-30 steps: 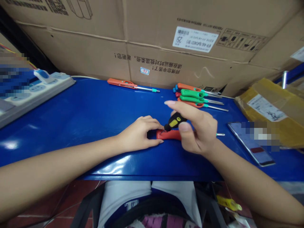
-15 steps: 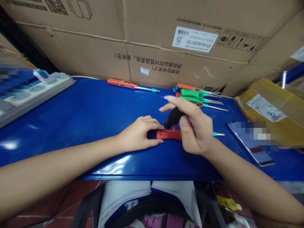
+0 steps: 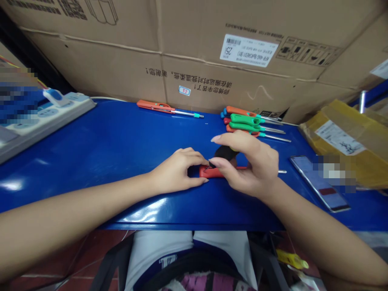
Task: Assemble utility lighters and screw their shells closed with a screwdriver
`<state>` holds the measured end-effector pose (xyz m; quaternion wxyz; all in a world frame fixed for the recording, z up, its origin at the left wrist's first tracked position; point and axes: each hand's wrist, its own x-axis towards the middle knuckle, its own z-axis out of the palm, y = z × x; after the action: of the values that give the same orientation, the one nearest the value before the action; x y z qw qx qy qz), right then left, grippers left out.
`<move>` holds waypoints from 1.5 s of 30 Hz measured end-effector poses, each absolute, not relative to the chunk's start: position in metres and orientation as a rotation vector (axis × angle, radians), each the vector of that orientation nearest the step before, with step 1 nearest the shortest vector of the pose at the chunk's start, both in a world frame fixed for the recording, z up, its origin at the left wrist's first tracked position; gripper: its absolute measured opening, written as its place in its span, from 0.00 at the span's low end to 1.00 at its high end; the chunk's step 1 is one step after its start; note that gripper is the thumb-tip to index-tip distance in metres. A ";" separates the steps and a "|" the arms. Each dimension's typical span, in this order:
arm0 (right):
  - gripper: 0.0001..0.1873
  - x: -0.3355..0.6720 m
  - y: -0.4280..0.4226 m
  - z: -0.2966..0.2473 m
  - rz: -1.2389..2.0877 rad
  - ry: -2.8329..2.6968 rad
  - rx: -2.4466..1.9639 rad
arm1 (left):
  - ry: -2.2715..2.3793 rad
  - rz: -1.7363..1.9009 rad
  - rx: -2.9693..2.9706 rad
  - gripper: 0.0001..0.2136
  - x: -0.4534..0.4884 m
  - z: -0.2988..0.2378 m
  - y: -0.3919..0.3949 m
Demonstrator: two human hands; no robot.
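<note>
A red long-necked lighter [image 3: 214, 173] lies on the blue table [image 3: 121, 141], its metal tube pointing right. My left hand [image 3: 183, 169] grips the rounded left end of its handle between thumb and fingers. In my right hand [image 3: 253, 163] is a screwdriver with a black handle [image 3: 224, 155], held at a slant above the lighter. Its thin shaft meets the handle's upper face near the left end. Part of the lighter is covered by my right hand.
Behind stand a pile of orange and green lighters [image 3: 245, 119] and a single orange lighter [image 3: 156, 106] before a cardboard box [image 3: 194, 48]. A phone [image 3: 321, 186] and yellow package [image 3: 342, 133] are at right, a power strip [image 3: 45, 117] at left.
My right hand has turned and shifted slightly right and down around the screwdriver handle, its thumb moving forward. The left hand and lighter have stayed put.
</note>
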<state>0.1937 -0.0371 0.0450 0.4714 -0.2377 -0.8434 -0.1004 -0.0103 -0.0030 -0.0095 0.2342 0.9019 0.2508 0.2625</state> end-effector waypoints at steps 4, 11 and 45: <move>0.20 0.195 -0.037 0.044 -0.102 -2.076 -0.641 | 0.684 0.717 2.480 0.09 -0.010 -0.009 -0.003; 0.15 0.196 -0.039 0.045 -0.190 -2.035 -0.701 | 0.692 0.744 2.489 0.11 -0.010 -0.012 -0.003; 0.11 0.197 -0.039 0.051 -0.228 -2.091 -0.699 | 0.709 0.719 2.493 0.11 -0.010 -0.012 -0.003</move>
<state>0.1971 -0.0388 0.0508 0.4463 -0.2821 -0.8443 -0.0920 -0.0096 -0.0026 -0.0116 0.2239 0.9033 0.2568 0.2605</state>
